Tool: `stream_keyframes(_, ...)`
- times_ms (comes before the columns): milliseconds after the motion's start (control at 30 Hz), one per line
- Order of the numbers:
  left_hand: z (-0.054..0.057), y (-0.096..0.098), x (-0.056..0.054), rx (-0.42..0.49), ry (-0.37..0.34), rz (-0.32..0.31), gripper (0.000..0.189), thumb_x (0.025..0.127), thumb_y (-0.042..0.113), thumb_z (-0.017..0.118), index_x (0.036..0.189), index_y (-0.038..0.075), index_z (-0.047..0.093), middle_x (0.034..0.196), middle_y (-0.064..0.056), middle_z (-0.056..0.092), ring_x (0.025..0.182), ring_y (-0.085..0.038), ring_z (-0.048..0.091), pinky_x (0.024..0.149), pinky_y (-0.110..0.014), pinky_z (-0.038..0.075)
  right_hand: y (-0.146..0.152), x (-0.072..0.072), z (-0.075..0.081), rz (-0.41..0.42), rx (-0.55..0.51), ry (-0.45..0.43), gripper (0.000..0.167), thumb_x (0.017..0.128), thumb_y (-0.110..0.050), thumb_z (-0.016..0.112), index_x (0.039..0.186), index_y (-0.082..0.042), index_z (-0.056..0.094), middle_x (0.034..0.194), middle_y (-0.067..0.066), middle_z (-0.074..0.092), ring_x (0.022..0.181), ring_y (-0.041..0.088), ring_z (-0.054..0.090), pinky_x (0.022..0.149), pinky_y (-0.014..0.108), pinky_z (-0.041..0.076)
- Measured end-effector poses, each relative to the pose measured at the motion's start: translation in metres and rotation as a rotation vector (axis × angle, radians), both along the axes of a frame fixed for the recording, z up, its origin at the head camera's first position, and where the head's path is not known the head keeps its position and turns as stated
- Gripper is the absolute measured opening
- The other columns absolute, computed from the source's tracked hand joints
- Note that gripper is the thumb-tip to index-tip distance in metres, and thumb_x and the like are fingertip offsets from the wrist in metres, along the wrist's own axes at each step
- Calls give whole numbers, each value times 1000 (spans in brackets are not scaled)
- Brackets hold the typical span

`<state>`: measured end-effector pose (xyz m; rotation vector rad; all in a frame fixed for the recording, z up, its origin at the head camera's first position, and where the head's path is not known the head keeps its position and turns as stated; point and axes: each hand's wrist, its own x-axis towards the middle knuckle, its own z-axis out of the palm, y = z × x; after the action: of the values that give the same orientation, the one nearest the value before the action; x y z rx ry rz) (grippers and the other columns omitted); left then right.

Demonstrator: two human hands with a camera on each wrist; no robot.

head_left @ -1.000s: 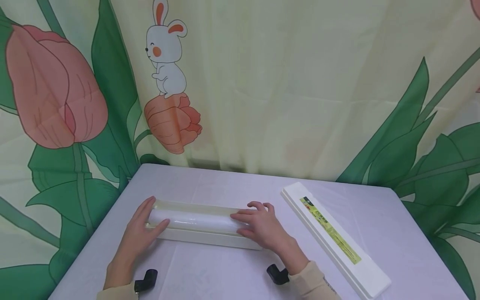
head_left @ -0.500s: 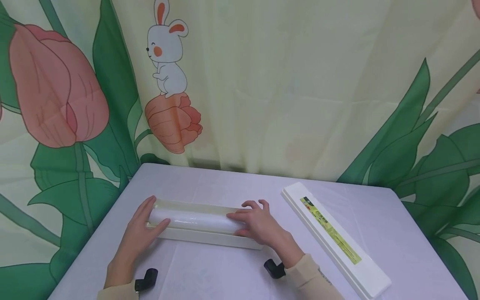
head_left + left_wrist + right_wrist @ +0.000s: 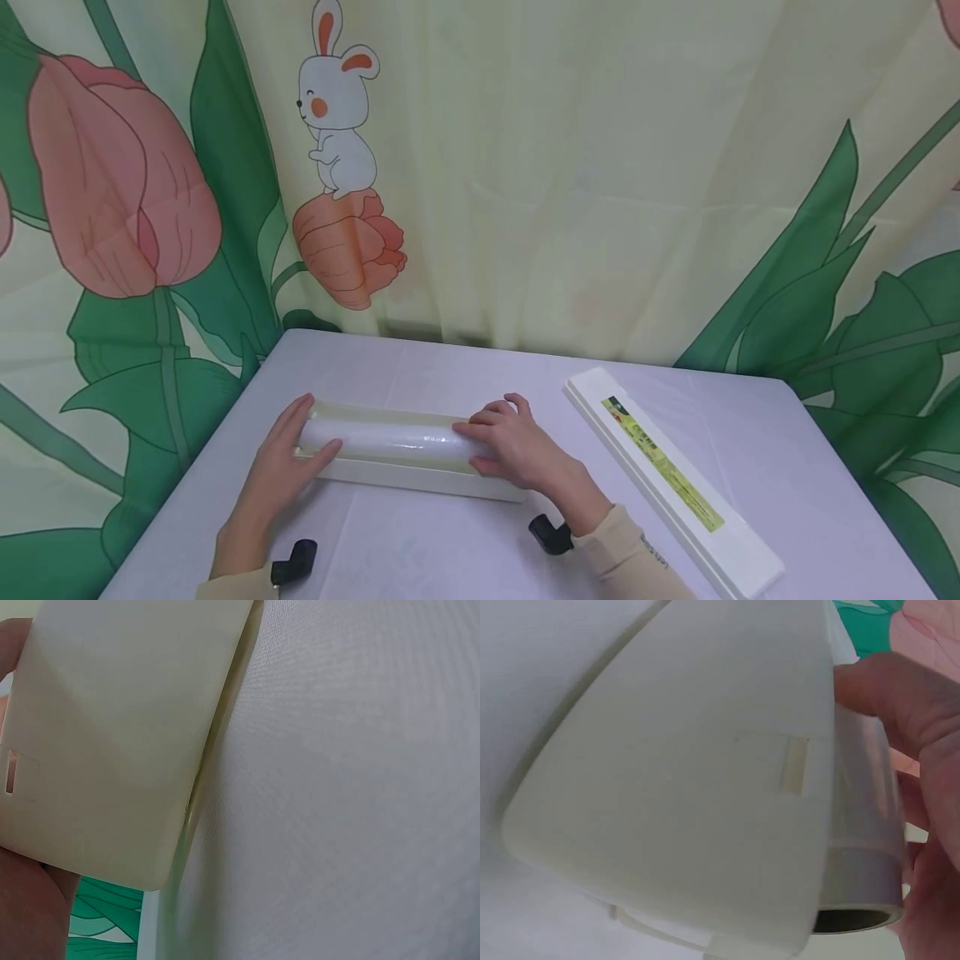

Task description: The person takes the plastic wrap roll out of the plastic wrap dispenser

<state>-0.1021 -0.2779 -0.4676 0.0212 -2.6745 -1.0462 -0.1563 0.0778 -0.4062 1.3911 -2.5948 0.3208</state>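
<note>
A long white open dispenser box [image 3: 420, 481] lies on the table with a shiny roll of plastic wrap [image 3: 397, 439] along its top. My left hand [image 3: 281, 458] holds the box's left end, thumb in front and fingers behind; its end panel [image 3: 112, 750] fills much of the left wrist view. At the other end, my right hand [image 3: 517, 446] grips the roll, its thumb on the near side and fingers over the top. The right wrist view shows the roll's hollow core end [image 3: 859, 919] sticking up past the box's right end panel [image 3: 675, 765].
A long white lid [image 3: 675, 483] with a yellow-green label lies slantwise to the right of the box. The white cloth-covered table [image 3: 420, 550] ends at a printed curtain [image 3: 570, 208]. Black camera mounts [image 3: 295, 562] sit at both wrists.
My right hand has shifted slightly left along the roll, and its raised fingers have come down closer to it. Glints on the wrap have moved right. My left hand keeps its place.
</note>
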Motion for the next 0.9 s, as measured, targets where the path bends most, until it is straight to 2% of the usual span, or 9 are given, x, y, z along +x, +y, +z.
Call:
stream_keyframes(67, 0, 0, 0, -2, 2, 2, 86, 90, 40, 75, 154, -1, 34, 158, -24, 31, 143, -48, 30, 109, -70, 29, -1, 0, 1, 24, -3, 6, 43, 85, -20, 79, 127, -12, 70, 112, 3, 71, 104, 24, 63, 101, 45, 44)
stream_keyframes(167, -1, 1, 0, -5, 2, 5, 86, 90, 41, 75, 154, -1, 34, 158, -23, 31, 142, -48, 30, 108, -71, 29, -1, 1, 2, 48, -23, 3, 42, 84, -18, 79, 125, -11, 70, 108, 4, 69, 96, 21, 64, 89, 32, 52)
stream_keyframes(267, -1, 1, 0, -6, -1, 5, 87, 90, 41, 75, 155, 0, 34, 158, -23, 31, 142, -48, 30, 108, -71, 30, 0, 1, 0, 62, -52, 15, 43, 84, -16, 79, 125, -13, 69, 108, 5, 65, 87, 18, 63, 73, 26, 55)
stream_keyframes(333, -1, 1, 0, -4, -2, 5, 87, 90, 41, 75, 155, 0, 34, 158, -23, 31, 142, -48, 30, 108, -71, 30, 0, 1, -1, 77, -73, 29, 44, 83, -15, 80, 125, -14, 68, 108, 5, 63, 83, 16, 63, 67, 24, 55)
stream_keyframes(433, -2, 1, 0, 0, 0, 4, 87, 90, 41, 75, 154, -1, 34, 158, -23, 31, 143, -48, 30, 108, -71, 30, 0, 1, -2, 101, -78, 55, 45, 83, -14, 80, 127, -15, 67, 111, 5, 64, 85, 17, 63, 68, 24, 55)
stream_keyframes(633, -3, 0, -1, 4, 11, -2, 87, 90, 40, 76, 154, -1, 34, 158, -23, 31, 143, -48, 30, 108, -70, 30, 2, 1, -4, 133, -67, 104, 49, 84, -14, 80, 131, -14, 66, 123, 4, 67, 98, 22, 65, 81, 30, 56)
stream_keyframes(900, -4, -1, -2, -7, 30, -5, 85, 90, 39, 75, 153, -2, 35, 157, -23, 32, 142, -48, 31, 108, -70, 30, 9, 3, -4, 124, -84, 327, 52, 78, -16, 85, 128, -15, 68, 120, 1, 70, 94, 20, 67, 75, 31, 58)
